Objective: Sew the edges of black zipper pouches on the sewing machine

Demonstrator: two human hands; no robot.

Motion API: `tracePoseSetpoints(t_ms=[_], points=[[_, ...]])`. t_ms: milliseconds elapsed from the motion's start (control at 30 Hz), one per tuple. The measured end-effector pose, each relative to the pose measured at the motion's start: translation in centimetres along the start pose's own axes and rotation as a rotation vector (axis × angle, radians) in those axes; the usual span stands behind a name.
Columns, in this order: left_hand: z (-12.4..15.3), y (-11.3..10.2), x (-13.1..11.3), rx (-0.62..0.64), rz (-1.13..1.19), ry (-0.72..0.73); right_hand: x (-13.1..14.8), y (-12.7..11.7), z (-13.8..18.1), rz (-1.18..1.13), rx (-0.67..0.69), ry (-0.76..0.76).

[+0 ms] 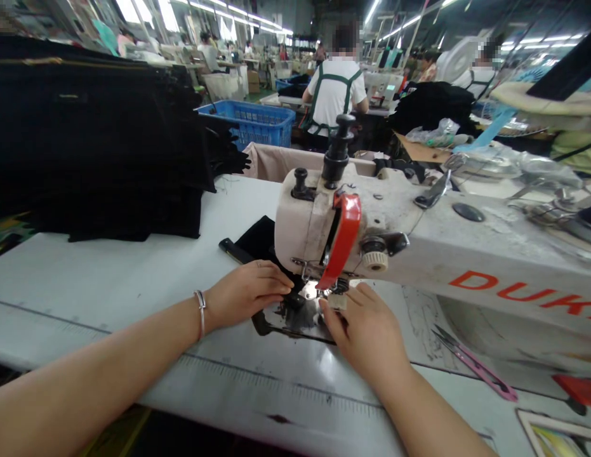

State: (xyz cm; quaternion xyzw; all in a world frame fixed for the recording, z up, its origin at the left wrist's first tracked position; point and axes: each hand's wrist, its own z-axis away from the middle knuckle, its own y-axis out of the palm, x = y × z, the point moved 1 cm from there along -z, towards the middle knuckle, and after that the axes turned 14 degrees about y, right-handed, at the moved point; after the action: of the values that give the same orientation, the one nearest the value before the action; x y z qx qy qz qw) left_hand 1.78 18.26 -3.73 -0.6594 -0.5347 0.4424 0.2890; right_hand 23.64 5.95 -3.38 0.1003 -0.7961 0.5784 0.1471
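Observation:
A white sewing machine (305, 216) with a red thread guard (345, 231) stands in front of me, its needle area lit. My left hand (250, 292), wearing a silver bracelet, has its fingers pressed together on the edge of a piece of black fabric (257, 238) left of the needle. Part of that fabric is hidden behind the machine head. On the other side of the needle is my right hand (369, 327), thumb and forefinger closed about a small beige label (337, 301). Its other fingers are partly hidden beside the presser foot.
A tall stack of black fabric pieces (95, 139) covers the table's left side. Pink thread snips (483, 371) lie at the right. Beyond the table are a blue basket (269, 117), a cloth-lined bin (276, 162) and a person in a white shirt (336, 95).

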Motion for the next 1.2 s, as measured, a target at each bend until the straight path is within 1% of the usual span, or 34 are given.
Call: tracePoseSetpoints(t_ms=[67, 167, 233, 333, 500, 700, 800, 900, 1067, 1200], points=[[-0.1, 0.4, -0.4, -0.019, 0.024, -0.026, 0.0, 0.1, 0.1, 0.033, -0.004, 0.013], [-0.6, 1.1, -1.6, -0.020, -0.001, -0.041, 0.3, 0.4, 0.2, -0.089, 0.005, -0.071], [-0.9, 1.3, -2.4, -0.020, -0.021, -0.043, 0.6, 0.8, 0.4, -0.165, 0.038, -0.135], [-1.1, 1.4, -2.8, -0.026, -0.042, -0.055, 0.8, 1.3, 0.4, -0.210, 0.049, -0.150], [-1.5, 1.6, -2.4, -0.028, -0.071, -0.051, 0.5, 1.7, 0.4, -0.207, 0.015, -0.158], [-2.4, 1.5, -1.7, -0.047, -0.085, -0.069, 0.3, 2.0, 0.3, -0.139, 0.073, -0.111], [-2.6, 1.5, -1.5, -0.078, -0.088, -0.083, 0.3, 2.0, 0.1, -0.108, 0.076, -0.081], [-2.6, 1.7, -1.4, -0.098, -0.093, -0.097, 0.5, 1.9, -0.1, -0.088, 0.071, -0.068], [-2.3, 2.0, -1.1, -0.066, -0.105, -0.127, 0.6, 1.7, -0.3, -0.090, 0.056, -0.065], [-2.3, 2.1, -1.1, -0.094, -0.122, -0.104, 0.6, 1.9, -0.2, -0.061, 0.044, -0.053]])
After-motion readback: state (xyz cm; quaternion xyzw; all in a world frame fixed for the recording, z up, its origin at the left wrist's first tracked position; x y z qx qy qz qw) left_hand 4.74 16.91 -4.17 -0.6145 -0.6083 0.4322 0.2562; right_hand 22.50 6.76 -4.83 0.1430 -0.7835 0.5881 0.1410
